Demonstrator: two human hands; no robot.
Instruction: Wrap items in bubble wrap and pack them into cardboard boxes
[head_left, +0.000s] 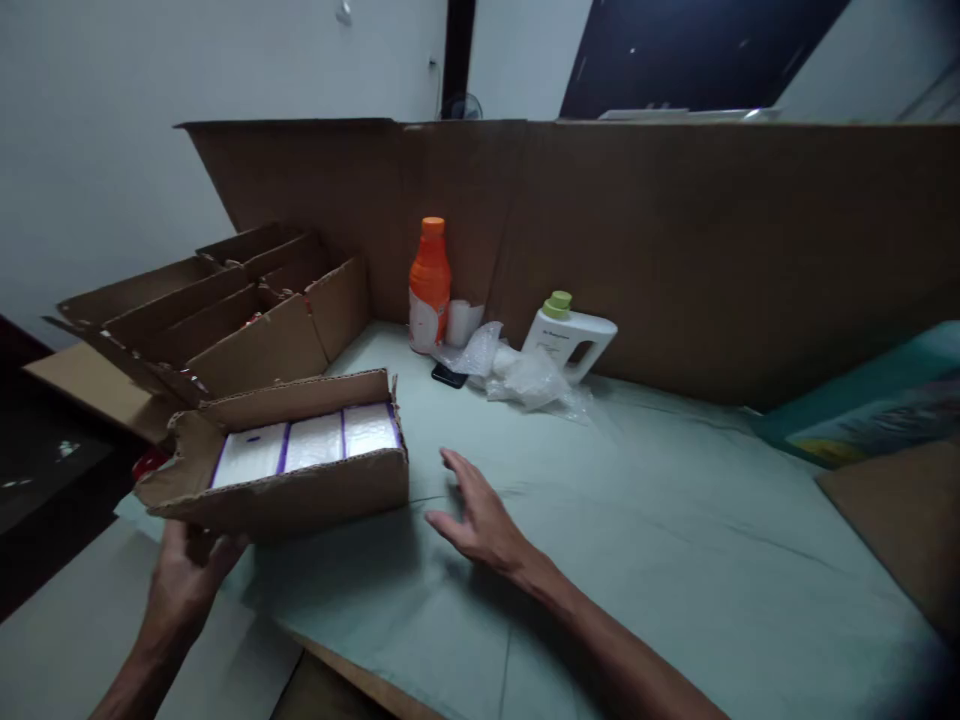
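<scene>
An open cardboard box (pixel 300 495) is at the left of the table, its left end lifted or jutting past the edge. Inside it lie white packs with purple edges (pixel 313 440), side by side. My left hand (pixel 187 560) grips the box from below near its front left corner; some of its fingers are hidden under the cardboard. To the right of the box, my right hand (pixel 476 515) is held over the table with thumb and fingers apart. Nothing is in it, and a gap separates it from the box.
A divided cardboard organizer (pixel 259 345) stands behind the box. Farther back are an orange bottle (pixel 430 285), a white jug with a green cap (pixel 566 335), bubble wrap (pixel 525 378) and a dark phone-like object (pixel 449 376). A tall cardboard panel (pixel 675 240) borders the table (pixel 637 520). A green package (pixel 870 400) leans at right.
</scene>
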